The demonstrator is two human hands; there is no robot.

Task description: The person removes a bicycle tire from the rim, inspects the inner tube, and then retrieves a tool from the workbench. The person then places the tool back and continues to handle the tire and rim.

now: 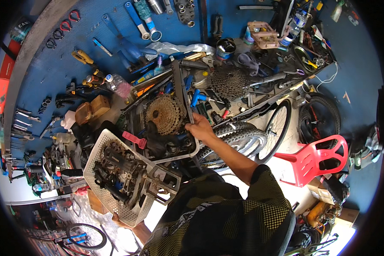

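My left hand [124, 222] is closed on the lower edge of a white perforated plastic basket [146, 210], which tilts in front of my body. Inside it lie greasy bicycle parts, among them a metal pedal [163, 184] and dark crank-like pieces [123, 160]. With its fingers wrapped round the rim, my right hand [200, 128] grips a grey metal-edged tray [180, 87] at the bench's front. A rusty cassette [163, 114] and black parts [166, 144] rest in that tray. Beside them is a pink-handled brush-like tool [134, 139].
Another dark cassette [228, 82], blue-handled tools [199, 98] and a cloth [248, 64] crowd the bench. Hand tools hang on the blue wall [89, 25]. Bicycle wheels [243, 143] stand below the bench, and a red plastic chair [313, 160] is at the right.
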